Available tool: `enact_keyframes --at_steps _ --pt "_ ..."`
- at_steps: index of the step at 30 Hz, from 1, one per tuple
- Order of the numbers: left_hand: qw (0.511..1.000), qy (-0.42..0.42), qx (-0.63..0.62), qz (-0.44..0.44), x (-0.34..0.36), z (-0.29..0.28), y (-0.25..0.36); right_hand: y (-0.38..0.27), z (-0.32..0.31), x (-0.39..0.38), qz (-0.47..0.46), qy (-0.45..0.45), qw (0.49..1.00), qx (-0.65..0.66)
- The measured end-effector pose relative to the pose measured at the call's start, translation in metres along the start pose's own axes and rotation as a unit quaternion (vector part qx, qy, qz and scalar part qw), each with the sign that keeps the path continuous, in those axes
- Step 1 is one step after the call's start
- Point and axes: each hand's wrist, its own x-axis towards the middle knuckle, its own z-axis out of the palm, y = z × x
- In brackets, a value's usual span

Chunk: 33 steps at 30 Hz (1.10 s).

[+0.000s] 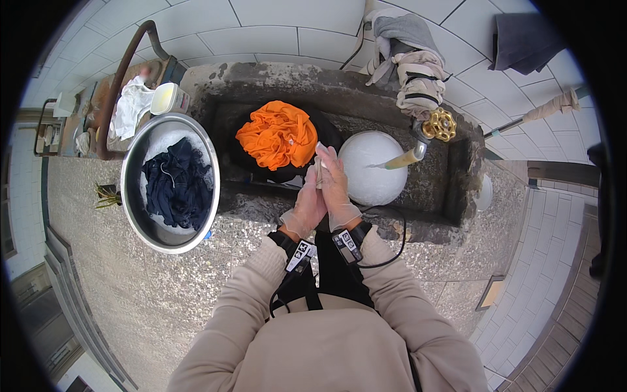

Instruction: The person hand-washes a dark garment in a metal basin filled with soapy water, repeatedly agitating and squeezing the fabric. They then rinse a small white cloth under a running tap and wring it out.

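Observation:
Over the front of the stone sink [450,196], my left hand [308,204] and my right hand [336,186] are pressed palm to palm. Both wear clear thin gloves, fingers pointing away from me. A pale edge shows between them; whether it is an object or loose glove film is unclear. Just beyond my left fingertips, a bunched orange cloth [277,135] sits in a dark round basin [331,127]. Close by my right hand is a round white, foam-like mass [366,153], its container not distinguishable. The tap [406,159] with a brass handle [439,125] points at it, with a thin stream showing.
Left of the sink, a metal basin [125,176] holds dark blue cloth [177,183] in suds. A white tub [171,99] and white cloth [132,108] lie behind it, near a curved rusty bar [121,85]. Grey cloths [408,39] wrap the pipe above the tap.

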Motion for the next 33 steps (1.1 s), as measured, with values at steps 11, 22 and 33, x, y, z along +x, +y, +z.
enact_keyframes --at_steps 11,22,33 --pt "0.998 -0.006 0.069 0.008 -0.01 0.012 -0.034 0.008 -0.024 -0.018 0.036 0.057 0.995 0.073" --pt "0.995 -0.074 0.051 -0.051 -0.02 0.018 -0.01 -0.004 -0.02 -0.017 -0.022 0.061 0.996 -0.064" --pt "0.989 -0.059 0.129 -0.051 -0.027 0.012 0.009 -0.027 -0.003 -0.014 -0.013 0.028 0.982 -0.184"
